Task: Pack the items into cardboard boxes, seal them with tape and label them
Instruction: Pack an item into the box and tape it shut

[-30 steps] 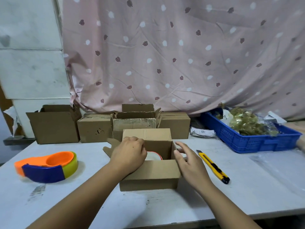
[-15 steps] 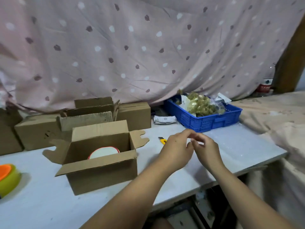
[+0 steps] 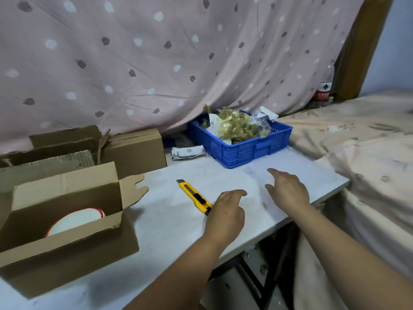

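Barely underway: my left hand and right hand are hovering over the worktop, fingers relaxed and holding nothing, while the cardboard box at near left is sitting open, holding one round white item, untaped and unlabelled.

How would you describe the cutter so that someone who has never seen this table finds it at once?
Start at the white table, between the open cardboard box and the blue crate. The cutter lies flat there by the left hand. It alone is slim, yellow and black.
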